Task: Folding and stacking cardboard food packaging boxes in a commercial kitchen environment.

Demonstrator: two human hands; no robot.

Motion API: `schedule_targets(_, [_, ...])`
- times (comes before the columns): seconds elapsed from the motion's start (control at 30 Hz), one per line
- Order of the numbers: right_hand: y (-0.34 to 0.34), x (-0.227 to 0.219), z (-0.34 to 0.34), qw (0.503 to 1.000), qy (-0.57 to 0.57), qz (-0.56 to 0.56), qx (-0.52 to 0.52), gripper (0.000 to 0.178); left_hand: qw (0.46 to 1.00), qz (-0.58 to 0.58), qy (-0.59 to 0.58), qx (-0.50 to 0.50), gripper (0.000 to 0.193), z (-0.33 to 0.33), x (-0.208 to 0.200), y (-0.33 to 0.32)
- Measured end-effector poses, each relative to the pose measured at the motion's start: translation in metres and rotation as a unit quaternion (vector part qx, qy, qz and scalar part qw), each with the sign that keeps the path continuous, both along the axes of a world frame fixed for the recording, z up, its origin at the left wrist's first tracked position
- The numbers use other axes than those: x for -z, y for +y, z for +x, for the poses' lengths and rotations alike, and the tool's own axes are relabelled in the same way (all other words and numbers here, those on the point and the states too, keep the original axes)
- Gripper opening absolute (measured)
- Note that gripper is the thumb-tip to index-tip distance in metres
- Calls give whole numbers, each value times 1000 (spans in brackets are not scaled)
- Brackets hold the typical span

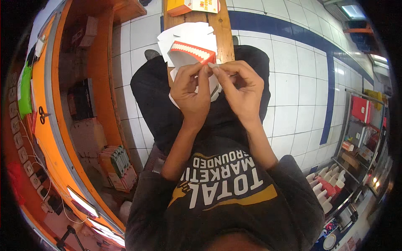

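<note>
A partly folded paperboard carton (197,51), red with a white scalloped band along its edge, stands in front of me. My left hand (190,90) is closed, thumb and index finger pinching the carton's near red corner. At the same corner my right hand (243,88) is closed too, its fingertips on a small pale flap. The fingertips of both hands almost meet there. Beneath and behind the carton lie flat white carton blanks (184,31), fanned out on a narrow wooden bench (226,35). My hands hide part of the carton's near side.
A yellow and orange box (180,7) sits at the bench's far end. To the left runs an orange counter (63,138) with black scissors (42,115) on it. Packed cartons (117,167) stand on a shelf below. On the right is a metal rack (356,134) with boxes.
</note>
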State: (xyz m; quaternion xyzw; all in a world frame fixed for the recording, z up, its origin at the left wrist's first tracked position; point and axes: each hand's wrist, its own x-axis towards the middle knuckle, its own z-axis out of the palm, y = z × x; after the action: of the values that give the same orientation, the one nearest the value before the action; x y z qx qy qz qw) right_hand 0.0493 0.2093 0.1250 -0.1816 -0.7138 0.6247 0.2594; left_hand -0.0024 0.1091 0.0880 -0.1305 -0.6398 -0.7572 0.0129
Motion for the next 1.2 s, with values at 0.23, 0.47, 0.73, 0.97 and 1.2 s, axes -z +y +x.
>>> schedule_targets(0.23, [0, 3, -3, 998, 8, 60, 13, 8, 999, -24, 35, 1, 17, 0, 1, 0])
schedule_targets(0.47, [-7, 9, -5, 998, 13, 61, 29, 8, 984, -129, 114, -43, 18, 2, -2, 1])
schedule_targets(0.73, [-1, 13, -6, 1000, 14, 24, -5, 8, 970, -130, 202, -23, 29, -7, 5, -2])
schedule_targets(0.97, [-5, 4, -3, 995, -18, 98, 4, 8, 986, -114, 122, -6, 25, -3, 10, -4])
schedule_targets(1.2, [31, 24, -4, 989, -7, 109, 97, 29, 975, 107, -150, 126, 8, -18, 2, -28])
